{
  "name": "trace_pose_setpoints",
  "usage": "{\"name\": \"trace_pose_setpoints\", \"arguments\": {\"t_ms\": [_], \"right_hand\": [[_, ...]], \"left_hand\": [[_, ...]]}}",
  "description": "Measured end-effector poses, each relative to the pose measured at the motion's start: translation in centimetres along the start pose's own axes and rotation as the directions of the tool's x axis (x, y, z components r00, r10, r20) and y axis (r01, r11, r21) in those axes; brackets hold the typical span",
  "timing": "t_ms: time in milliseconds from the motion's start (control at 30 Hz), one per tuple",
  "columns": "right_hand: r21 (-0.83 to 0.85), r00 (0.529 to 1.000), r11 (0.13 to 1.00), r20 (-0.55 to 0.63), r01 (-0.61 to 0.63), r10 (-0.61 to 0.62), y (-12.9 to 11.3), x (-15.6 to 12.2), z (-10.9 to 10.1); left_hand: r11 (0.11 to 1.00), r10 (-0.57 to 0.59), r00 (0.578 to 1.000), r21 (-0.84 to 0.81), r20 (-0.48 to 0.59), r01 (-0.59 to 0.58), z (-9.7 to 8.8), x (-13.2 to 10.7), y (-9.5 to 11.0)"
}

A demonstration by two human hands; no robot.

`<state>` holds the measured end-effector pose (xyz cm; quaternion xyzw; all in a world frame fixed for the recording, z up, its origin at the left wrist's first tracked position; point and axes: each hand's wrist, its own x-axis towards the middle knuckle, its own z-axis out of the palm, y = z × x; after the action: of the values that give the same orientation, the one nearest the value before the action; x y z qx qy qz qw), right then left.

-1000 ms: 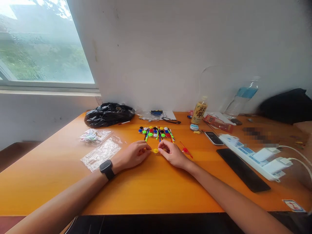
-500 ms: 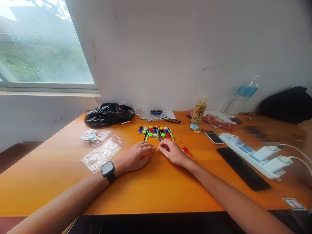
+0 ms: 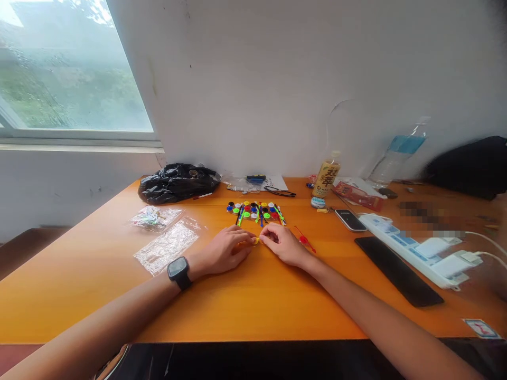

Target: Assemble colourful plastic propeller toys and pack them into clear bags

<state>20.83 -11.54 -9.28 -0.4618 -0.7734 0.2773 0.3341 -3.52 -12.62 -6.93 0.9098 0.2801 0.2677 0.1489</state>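
Observation:
My left hand (image 3: 225, 250), with a black watch (image 3: 178, 268) on its wrist, rests low over the wooden table. Its fingertips close on the left side of a small yellow plastic piece (image 3: 256, 241). From the other side my right hand (image 3: 285, 245) pinches the same piece; its exact shape is mostly hidden by the fingers. Just beyond both hands lie several coloured round plastic pieces (image 3: 246, 215) in rows, with thin coloured sticks (image 3: 280, 213) among them. A red stick-like piece with a round part (image 3: 303, 240) lies right of my right hand.
Clear plastic bags (image 3: 168, 247) lie at the left, a black plastic bag (image 3: 178, 183) behind them. At the right are a drink bottle (image 3: 327, 177), a phone (image 3: 350, 220), a white power strip (image 3: 404, 245) with chargers and a long black slab (image 3: 396, 270). Eyeglasses (image 3: 280, 191) lie near the wall.
The whole view has shifted slightly. My fingers have moved a little, and more of the yellow piece shows between them. Both hands stay together in the same place on the table.

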Motion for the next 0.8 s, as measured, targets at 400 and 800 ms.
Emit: {"name": "trace_pose_setpoints", "arguments": {"t_ms": [400,800], "right_hand": [[0.168,0.946,0.945,-0.12,-0.279,0.301,-1.3,-0.3,-2.1],[0.418,0.954,0.869,-0.019,-0.264,0.299,-3.4,-0.5,-3.6]], "left_hand": [[0.996,-0.077,0.993,-0.048,-0.093,0.073,-1.0,-1.0,0.2],[0.992,-0.122,0.982,-0.057,-0.143,0.115,-1.8,-0.9,0.3]]}}
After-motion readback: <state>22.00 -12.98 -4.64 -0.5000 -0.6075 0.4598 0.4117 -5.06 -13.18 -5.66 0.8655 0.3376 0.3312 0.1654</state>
